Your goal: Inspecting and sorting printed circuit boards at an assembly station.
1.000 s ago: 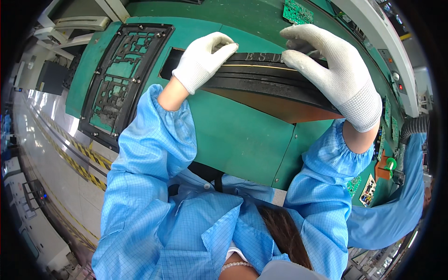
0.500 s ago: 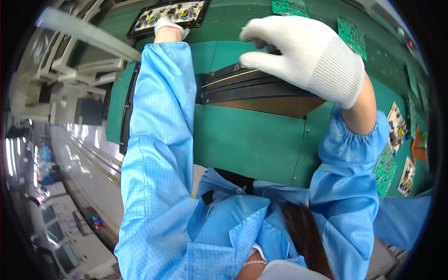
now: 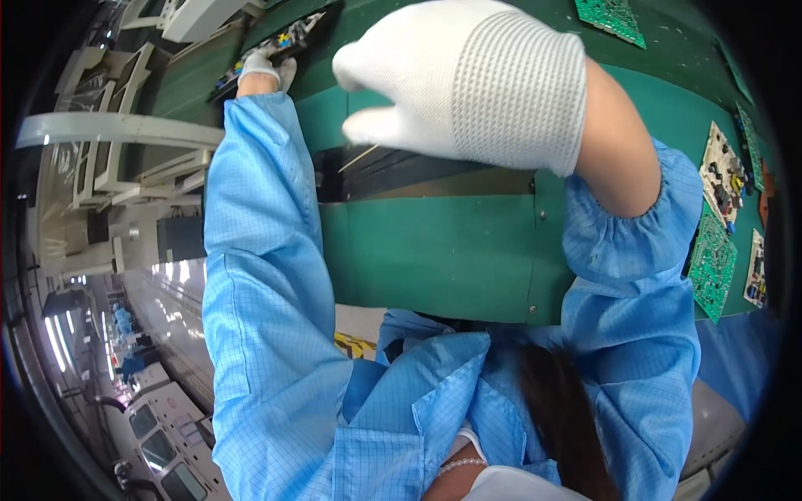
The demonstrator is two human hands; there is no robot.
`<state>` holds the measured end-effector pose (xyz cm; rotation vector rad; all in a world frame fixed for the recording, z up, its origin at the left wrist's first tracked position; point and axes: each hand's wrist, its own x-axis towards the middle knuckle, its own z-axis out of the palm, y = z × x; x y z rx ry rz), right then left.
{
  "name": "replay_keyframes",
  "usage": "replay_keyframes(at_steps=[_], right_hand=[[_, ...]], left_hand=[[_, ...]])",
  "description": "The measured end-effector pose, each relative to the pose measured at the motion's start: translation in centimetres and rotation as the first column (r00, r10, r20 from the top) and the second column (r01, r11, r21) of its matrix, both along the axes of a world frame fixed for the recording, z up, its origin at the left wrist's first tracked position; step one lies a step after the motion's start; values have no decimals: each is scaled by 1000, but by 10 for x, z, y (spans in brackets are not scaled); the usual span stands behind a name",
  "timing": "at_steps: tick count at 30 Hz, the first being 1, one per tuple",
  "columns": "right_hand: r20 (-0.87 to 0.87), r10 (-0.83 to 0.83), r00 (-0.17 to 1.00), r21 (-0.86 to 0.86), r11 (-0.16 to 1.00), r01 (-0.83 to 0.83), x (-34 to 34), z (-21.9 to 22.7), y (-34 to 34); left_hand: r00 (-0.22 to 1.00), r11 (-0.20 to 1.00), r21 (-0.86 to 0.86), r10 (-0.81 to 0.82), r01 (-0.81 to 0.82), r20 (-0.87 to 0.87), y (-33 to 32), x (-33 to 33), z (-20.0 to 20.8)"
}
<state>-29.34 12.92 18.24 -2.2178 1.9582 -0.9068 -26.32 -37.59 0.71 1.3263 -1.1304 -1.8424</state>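
Observation:
My left hand (image 3: 266, 71), in a white glove, reaches to the far left and grips the near side of a black tray (image 3: 316, 42). A circuit board (image 3: 284, 37) with yellow and blue parts sits in that tray, which looks tilted; the glove hides some of it. My right hand (image 3: 451, 83), also gloved in white, hovers over the bench with thumb and fingers apart and nothing between them. Below it, a black slotted strip (image 3: 409, 169) lies across an opening in the green bench top (image 3: 426, 250), partly hidden by the hand.
Green circuit boards (image 3: 713, 263) and a pale populated board (image 3: 720, 175) lie along the right side. Another green board (image 3: 612, 18) is at the far edge. A white frame rail (image 3: 117, 129) juts in from the left, beside an aisle floor (image 3: 171, 309).
The view has shifted. My right hand has moved left and looks larger. The tray at my left hand now appears more tilted, its board seen at a flatter angle.

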Motion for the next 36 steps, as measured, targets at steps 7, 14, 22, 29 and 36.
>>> replay_keyframes(at_steps=[7,14,22,29,36], right_hand=[[-79,-58,995,73,995,64,13,9,-5],[-51,-131,990,158,978,138,23,16,-5],[2,-271,963,141,953,268,28,18,-8],[-6,-180,984,-14,984,180,22,0,-2],[-44,-181,982,-4,983,181,21,-1,-3]], left_hand=[[983,978,130,-154,166,-97,63,106,108],[730,741,-130,-671,658,-130,144,273,148],[945,959,-39,-268,280,190,187,407,137],[826,906,-182,-247,383,506,175,433,99],[740,691,-628,200,358,642,151,435,43]])
